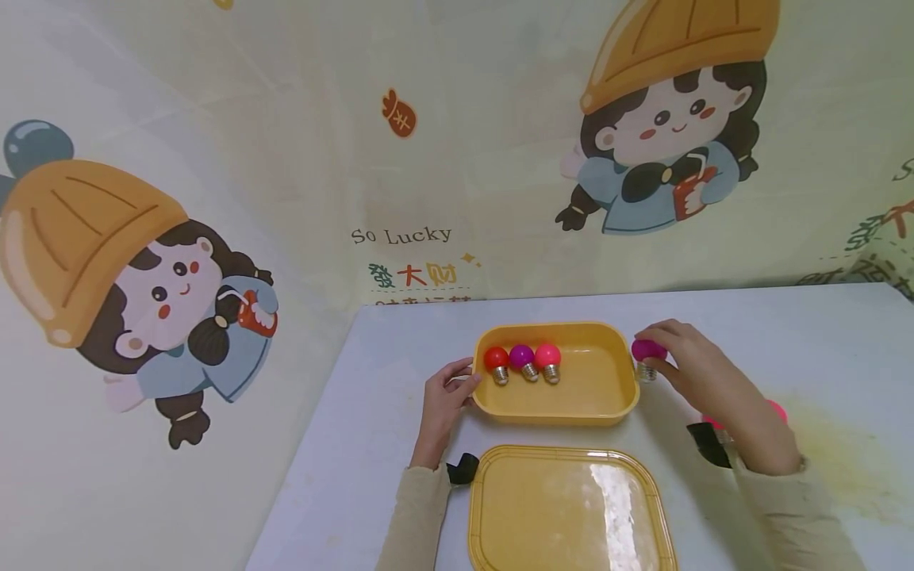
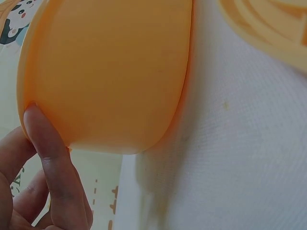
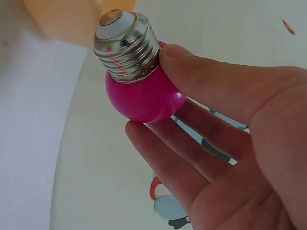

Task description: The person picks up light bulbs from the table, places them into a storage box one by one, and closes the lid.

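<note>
My right hand [image 1: 689, 365] pinches a purple light bulb [image 1: 648, 350] by its round end, just outside the right wall of a yellow plastic box [image 1: 600, 381]. In the right wrist view the silver screw base [image 3: 129, 52] points up and away from the palm. My left hand [image 1: 444, 404] holds the left rim of the box between thumb and fingers; its thumb lies against the outer wall [image 2: 115, 81]. Inside the box, a red bulb [image 1: 497, 358], a purple bulb [image 1: 523, 356] and a pink bulb [image 1: 548, 356] lie in a row at the left.
A yellow lid [image 1: 550, 507] lies flat on the white table [image 1: 343, 444], in front of the box. Pink bulbs [image 1: 777, 410] sit partly hidden under my right forearm. A printed cloth [image 1: 485, 159] hangs behind the table.
</note>
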The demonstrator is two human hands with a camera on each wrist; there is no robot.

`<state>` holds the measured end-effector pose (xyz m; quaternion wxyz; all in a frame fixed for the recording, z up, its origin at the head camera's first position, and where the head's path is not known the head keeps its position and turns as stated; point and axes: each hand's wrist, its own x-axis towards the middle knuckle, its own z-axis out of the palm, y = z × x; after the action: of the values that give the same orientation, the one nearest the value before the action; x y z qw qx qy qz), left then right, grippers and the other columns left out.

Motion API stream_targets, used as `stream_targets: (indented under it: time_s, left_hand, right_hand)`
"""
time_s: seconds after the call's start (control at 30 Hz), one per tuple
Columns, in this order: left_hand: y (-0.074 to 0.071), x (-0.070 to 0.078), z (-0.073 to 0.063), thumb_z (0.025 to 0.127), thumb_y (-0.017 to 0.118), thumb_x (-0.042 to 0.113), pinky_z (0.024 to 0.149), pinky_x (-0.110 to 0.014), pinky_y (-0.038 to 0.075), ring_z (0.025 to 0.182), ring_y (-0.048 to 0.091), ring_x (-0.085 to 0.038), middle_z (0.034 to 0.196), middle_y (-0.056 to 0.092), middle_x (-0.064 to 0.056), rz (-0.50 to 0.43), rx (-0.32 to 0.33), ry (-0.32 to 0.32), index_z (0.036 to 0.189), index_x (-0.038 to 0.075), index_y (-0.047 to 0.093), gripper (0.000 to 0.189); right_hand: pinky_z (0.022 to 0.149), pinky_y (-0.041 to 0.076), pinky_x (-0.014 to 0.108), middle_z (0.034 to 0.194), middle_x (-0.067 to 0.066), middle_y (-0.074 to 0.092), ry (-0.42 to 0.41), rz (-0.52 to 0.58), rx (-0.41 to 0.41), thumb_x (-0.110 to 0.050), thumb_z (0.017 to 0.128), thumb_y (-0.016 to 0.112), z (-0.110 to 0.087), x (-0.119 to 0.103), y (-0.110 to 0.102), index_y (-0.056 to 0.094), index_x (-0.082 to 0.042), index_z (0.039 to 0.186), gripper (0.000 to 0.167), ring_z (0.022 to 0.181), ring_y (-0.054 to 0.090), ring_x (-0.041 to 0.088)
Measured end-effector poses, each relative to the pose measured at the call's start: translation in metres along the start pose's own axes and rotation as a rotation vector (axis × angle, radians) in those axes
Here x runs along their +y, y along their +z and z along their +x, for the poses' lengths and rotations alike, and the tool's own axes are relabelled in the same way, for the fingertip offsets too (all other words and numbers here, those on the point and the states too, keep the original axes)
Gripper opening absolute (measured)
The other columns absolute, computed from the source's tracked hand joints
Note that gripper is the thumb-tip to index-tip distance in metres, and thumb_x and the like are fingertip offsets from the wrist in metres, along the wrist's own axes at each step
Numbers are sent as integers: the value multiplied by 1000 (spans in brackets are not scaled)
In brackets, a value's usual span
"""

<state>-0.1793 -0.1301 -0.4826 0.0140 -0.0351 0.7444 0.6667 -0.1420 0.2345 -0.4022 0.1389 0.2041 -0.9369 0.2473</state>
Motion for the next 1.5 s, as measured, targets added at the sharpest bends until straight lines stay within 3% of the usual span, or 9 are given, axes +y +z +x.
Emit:
stream_targets:
  time_s: [0.23,0.3,0.4,0.53,0.97,1.2,1.33,1.5]
  left_hand:
    - [-1,0,0,92,70,9,63,-21,57,83,65,-23,112,61,-13,-14,-22,4,128,3,64,37]
    - [-1,7,-4,92,71,9,63,-21,57,85,65,-26,111,62,-13,-16,-34,-2,128,1,63,38]
    - [-1,7,-3,92,71,10,63,-21,56,84,65,-24,111,62,-13,-15,-29,-8,128,1,64,38]
    - [0,-1,0,91,72,11,63,-20,56,80,64,-18,110,62,-11,-11,-8,1,126,5,66,36]
    - [-1,0,1,90,72,8,61,-20,56,81,64,-20,109,61,-11,-40,-21,-10,128,2,64,39]
    - [-2,18,-7,91,70,4,63,-22,57,89,65,-34,108,61,-12,-30,-46,-30,128,-4,62,39]
    - [-1,31,-14,91,70,5,64,-22,57,87,65,-32,107,61,-12,-27,-53,-21,128,-5,61,39]
    - [-1,34,-16,91,70,6,64,-22,57,86,65,-28,109,62,-14,-38,-58,-8,128,-5,61,40]
  right_hand:
    - [85,55,55,114,23,61,67,27,-79,5,78,79,7,-13,4,67,2,114,38,106,58,40]
    - [85,55,54,113,22,62,70,32,-86,5,78,79,9,-17,5,67,2,113,37,105,58,39]
    - [85,56,53,113,22,62,65,34,-96,4,78,79,11,-22,8,67,2,113,37,105,58,39]
    - [84,57,52,113,22,62,36,41,-101,5,78,79,14,-28,13,67,2,112,37,105,59,39]
    - [80,59,47,105,19,64,-98,48,-59,7,75,80,21,-39,36,68,3,106,33,97,60,35]
    - [78,59,42,101,14,63,-120,45,-65,4,74,83,25,-44,49,69,1,103,32,93,62,29]
    - [76,60,40,98,12,63,-145,53,-58,4,73,83,26,-45,57,71,0,102,32,90,62,27]
    - [77,59,40,93,11,64,-200,55,-43,4,72,84,28,-47,67,72,1,98,29,86,61,27]
